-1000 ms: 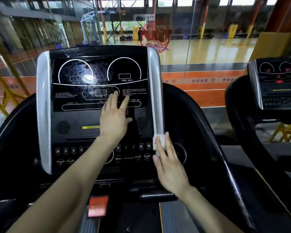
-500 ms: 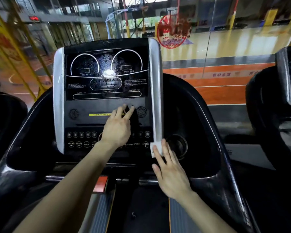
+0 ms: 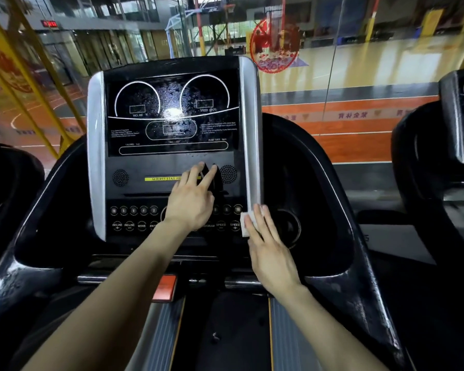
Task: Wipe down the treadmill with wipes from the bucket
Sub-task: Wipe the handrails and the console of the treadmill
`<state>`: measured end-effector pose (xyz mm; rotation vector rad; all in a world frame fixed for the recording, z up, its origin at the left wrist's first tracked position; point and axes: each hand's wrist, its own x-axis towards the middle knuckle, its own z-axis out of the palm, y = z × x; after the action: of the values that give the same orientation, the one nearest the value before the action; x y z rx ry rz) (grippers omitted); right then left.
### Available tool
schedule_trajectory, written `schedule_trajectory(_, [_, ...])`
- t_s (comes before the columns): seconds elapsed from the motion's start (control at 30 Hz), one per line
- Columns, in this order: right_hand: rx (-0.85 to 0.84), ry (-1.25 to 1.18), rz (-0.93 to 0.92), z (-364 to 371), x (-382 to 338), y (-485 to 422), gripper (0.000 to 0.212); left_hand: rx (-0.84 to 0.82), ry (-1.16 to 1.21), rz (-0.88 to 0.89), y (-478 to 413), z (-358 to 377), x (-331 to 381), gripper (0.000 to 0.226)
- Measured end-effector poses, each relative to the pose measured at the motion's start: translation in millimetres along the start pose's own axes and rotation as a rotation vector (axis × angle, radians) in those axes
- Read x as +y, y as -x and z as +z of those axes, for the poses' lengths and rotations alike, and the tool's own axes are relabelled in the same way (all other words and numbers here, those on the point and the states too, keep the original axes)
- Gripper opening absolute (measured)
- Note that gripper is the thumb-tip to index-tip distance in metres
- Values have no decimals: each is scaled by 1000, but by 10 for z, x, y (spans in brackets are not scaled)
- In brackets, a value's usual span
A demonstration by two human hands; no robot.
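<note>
The treadmill console stands in front of me, its dark display speckled with wet droplets. My left hand lies flat on the panel below the display, fingers spread, holding nothing. My right hand presses a small white wipe under its fingertips against the bottom end of the console's right silver trim. The bucket is not in view.
Black side arms curve around the console, with a round cup holder just right of the wipe. A red safety tab hangs below the console, above the belt. Another treadmill stands at the right, glass ahead.
My left hand has slid down from the display to the speaker panel. My right hand with the wipe has stayed at the trim's lower end. The view has shifted down and left.
</note>
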<state>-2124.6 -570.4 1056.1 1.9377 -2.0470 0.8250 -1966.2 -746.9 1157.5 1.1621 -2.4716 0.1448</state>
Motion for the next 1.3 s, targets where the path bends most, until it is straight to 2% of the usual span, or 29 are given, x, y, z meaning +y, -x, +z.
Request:
schedule_trajectory(0.07, [13,-40,15,32,110,19,80,-32,6,21,-6,-35,-36,75])
schedule_trajectory(0.13, [27,-58,28,0,185,-14,77,-79,10,43,-2,-82,-63,77])
schedule_trajectory(0.2, [85,-69,100,-114,184,-90,59,-122,48,62,9,-152,-92,79])
schedule_trajectory(0.27, [228,-71,126,-300,110,-246,43,-179,138,82,1,-266,-170,74])
schedule_trajectory(0.37, [479,-57,1,-601,-121,-696,26,-155,197,108,37,-375,-405,66])
schedule_trajectory(0.43, [540,-45,-55,-730,-285,-1083,19,-98,165,100,118,-378,-592,65])
schedule_trajectory(0.5, [497,14,-70,-700,-346,-1403,15,-54,135,99,217,-343,-784,66])
schedule_trajectory(0.57, [398,96,-1,-603,-295,-1571,12,8,106,94,301,-297,-988,66])
schedule_trajectory(0.63, [369,124,152,-502,-247,-1624,13,94,84,87,361,-214,-1172,55])
schedule_trajectory(0.7, [400,4,267,-351,-414,-1669,14,194,100,88,395,-103,-1264,36])
schedule_trajectory(0.73, [384,-76,262,-240,-592,-1725,14,234,118,83,398,-66,-1261,28])
schedule_trajectory(0.8, [249,-180,172,5,-1041,-1889,12,293,132,61,361,-34,-1226,17])
schedule_trajectory(0.9, [160,-176,68,207,-1389,-2081,15,315,106,102,307,-60,-1234,15])
schedule_trajectory(1.0, [312,-134,144,46,-1040,-1972,20,315,118,195,332,-109,-1439,17])
schedule_trajectory(1.07, [445,-147,322,-185,-716,-1732,23,352,125,188,389,-118,-1574,16])
schedule_trajectory(1.17, [500,-80,538,-236,-776,-1759,24,414,166,125,427,-78,-1608,10])
schedule_trajectory(1.2, [478,-69,506,-126,-973,-1876,23,422,173,117,436,-51,-1585,8])
schedule_trajectory(1.3, [321,-52,204,234,-1756,-2213,12,462,182,108,406,14,-1598,5])
